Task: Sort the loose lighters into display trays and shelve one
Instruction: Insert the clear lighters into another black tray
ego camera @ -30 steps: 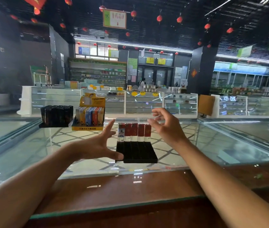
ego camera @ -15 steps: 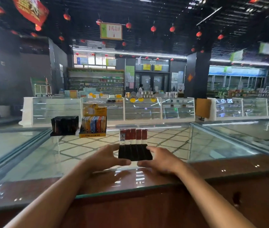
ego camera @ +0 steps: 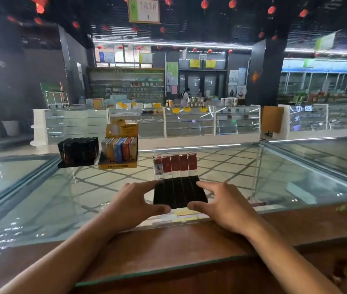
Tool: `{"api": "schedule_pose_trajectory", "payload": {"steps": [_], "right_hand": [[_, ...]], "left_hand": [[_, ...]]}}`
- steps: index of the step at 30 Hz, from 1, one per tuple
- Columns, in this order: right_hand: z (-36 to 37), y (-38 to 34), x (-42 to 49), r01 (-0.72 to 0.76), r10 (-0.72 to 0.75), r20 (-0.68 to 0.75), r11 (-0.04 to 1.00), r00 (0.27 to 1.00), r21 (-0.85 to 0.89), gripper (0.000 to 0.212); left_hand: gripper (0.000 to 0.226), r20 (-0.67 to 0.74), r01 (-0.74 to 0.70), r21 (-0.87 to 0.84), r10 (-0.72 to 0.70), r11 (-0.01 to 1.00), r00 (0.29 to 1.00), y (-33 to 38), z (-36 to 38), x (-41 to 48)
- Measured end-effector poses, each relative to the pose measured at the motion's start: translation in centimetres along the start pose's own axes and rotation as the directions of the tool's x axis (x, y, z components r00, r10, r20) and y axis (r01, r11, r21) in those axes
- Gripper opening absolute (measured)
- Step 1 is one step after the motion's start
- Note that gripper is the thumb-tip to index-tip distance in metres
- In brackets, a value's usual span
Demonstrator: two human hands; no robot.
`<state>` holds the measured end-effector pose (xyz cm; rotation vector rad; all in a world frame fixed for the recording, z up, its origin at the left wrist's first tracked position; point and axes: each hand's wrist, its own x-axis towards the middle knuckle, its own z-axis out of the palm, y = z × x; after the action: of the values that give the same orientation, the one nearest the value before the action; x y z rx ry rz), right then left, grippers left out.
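Tray (ego camera: 179,196): black, lined in rows.
Lighters (ego camera: 174,166) in it: four red over white bases; the leftmost white with a red-and-blue picture.
Pack (ego camera: 78,150), far-left side of bench: black.
Display box (ego camera: 119,165): yellow, holding yellow, blue and orange-red stock.
Bench (ego camera: 168,247): clear glass top, brown wooden near edge.

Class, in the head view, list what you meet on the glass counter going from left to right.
black lighter tray → yellow display box → left hand → red-lighter tray → right hand

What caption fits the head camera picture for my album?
Left hand and right hand hold a black tray with five lighters at its far edge on a glass counter.
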<state>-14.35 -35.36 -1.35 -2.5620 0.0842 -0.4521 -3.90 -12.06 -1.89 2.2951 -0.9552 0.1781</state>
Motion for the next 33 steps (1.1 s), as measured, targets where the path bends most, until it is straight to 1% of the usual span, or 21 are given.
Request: {"api": "schedule_pose_trajectory", "payload": {"steps": [2,5,6,8,9,13,15,18,22,26,28,33], "right_hand": [[-0.2,0.1,-0.1,0.015,-0.015,-0.024,0.999,1.000,0.029,0.085],[0.0,0.6,-0.1,-0.007,0.007,-0.003,0.996,1.000,0.088,0.088],[0.0,0.8,0.0,-0.011,0.013,-0.017,0.993,1.000,0.121,0.089],[-0.1,1.1,0.1,-0.020,0.029,-0.051,0.985,0.998,0.173,0.091],[-0.2,1.1,-0.1,-0.022,0.032,-0.051,0.982,0.998,0.190,0.092],[-1.9,-0.9,-0.4,-0.029,0.053,-0.074,0.955,0.996,0.296,0.092],[-3.3,-2.6,-0.2,-0.055,0.087,-0.072,0.930,0.994,0.363,0.092],[-5.7,-5.3,0.4,-0.081,0.130,-0.082,0.892,0.988,0.444,0.093],[-9.6,-9.5,0.8,-0.084,0.151,-0.107,0.879,0.983,0.469,0.086],[-13.3,-13.8,0.6,-0.128,0.216,-0.111,0.844,0.970,0.521,0.083],[-14.9,-15.6,0.2,-0.121,0.227,-0.138,0.837,0.964,0.533,0.081],[-17.8,-18.1,-1.2,-0.138,0.270,-0.173,0.830,0.947,0.541,0.080]], "left_hand": [[0.093,-0.015,-0.002,-0.006,0.001,1.000,1.000,-0.2,0.0,0.0],[0.081,-0.089,0.009,-0.020,-0.010,1.000,0.996,0.4,0.0,-0.2],[0.084,-0.118,0.017,-0.034,-0.021,0.999,0.993,0.6,0.0,-0.2],[0.099,-0.147,0.025,-0.082,-0.037,0.996,0.988,1.0,-0.2,0.1],[0.101,-0.154,0.029,-0.106,-0.045,0.994,0.987,1.2,-0.3,0.1],[0.092,-0.120,0.045,-0.178,-0.067,0.983,0.991,2.0,-1.4,0.3],[0.093,-0.082,0.064,-0.231,-0.085,0.971,0.993,2.8,-2.8,0.8],[0.094,-0.087,0.049,-0.266,-0.075,0.963,0.993,4.5,-6.0,1.7],[0.094,-0.044,0.056,-0.356,-0.077,0.933,0.996,7.7,-11.1,2.6],[0.092,0.025,0.107,-0.448,-0.107,0.888,0.994,10.8,-15.6,3.0],[0.092,0.036,0.116,-0.485,-0.113,0.867,0.993,12.3,-17.3,3.1],[0.089,0.045,0.058,-0.533,-0.040,0.844,0.998,15.0,-19.5,3.2]]}}
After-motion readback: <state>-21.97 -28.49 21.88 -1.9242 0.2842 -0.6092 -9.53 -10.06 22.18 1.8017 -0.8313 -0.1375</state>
